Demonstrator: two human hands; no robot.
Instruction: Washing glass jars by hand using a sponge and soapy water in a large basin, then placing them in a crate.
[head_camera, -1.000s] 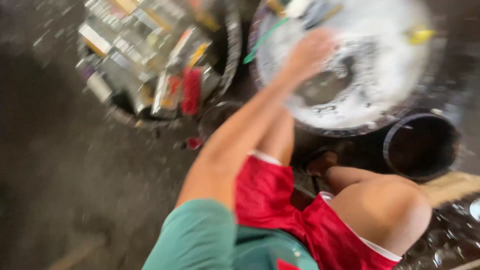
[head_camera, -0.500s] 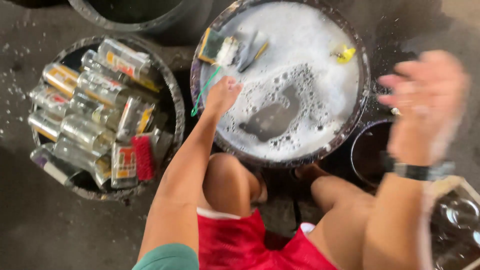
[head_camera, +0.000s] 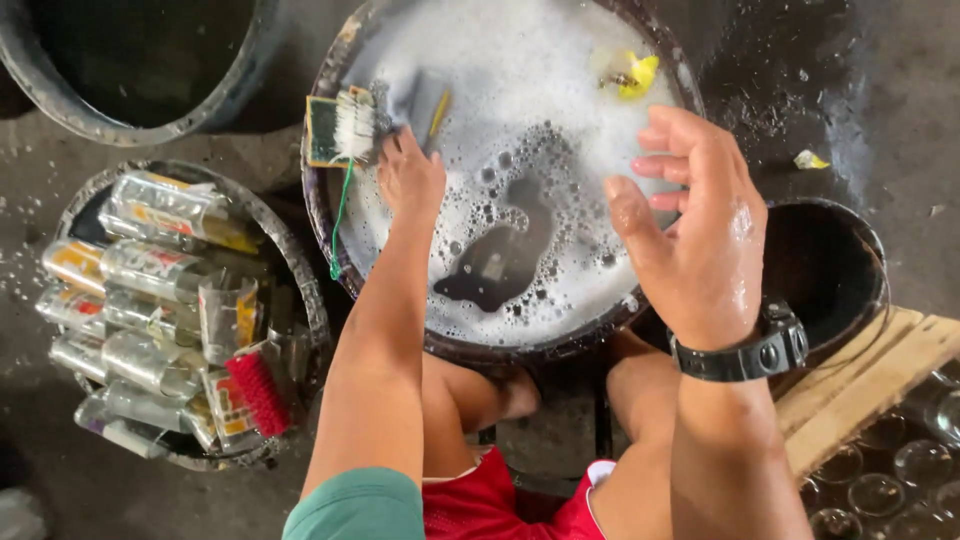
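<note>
Left hand (head_camera: 408, 178) is down at the rim of the big soapy wash basin (head_camera: 330, 240), fingers curled toward the scrub brush (head_camera: 352, 125) and the grey pad (head_camera: 425, 100) lying at the basin's far-left edge; whether that grip has closed on anything I cannot tell, since the fingertips are hidden from here. Right hand (head_camera: 695, 235) hovers wet over the basin's right side, fingers spread, holding nothing, a black wristwatch (head_camera: 745, 350) on the wrist.

This reads as the reach for the scrubbing tool, washing not yet begun on a piece. The next move, to my eye, calls for a firm pinch on the brush handle and a lift over the foam.

Room is tight. Left of the basin sits a tub (head_camera: 290, 300) packed with shiny packets and a red brush (head_camera: 258, 392); beyond it, a dark empty tub (head_camera: 130, 60). Right of the basin, a black bucket (head_camera: 830, 270) nearly touches the rim, with a wooden pallet (head_camera: 870, 380) and upturned glasses (head_camera: 900, 460) just past it. The foam itself is the open space.
</note>
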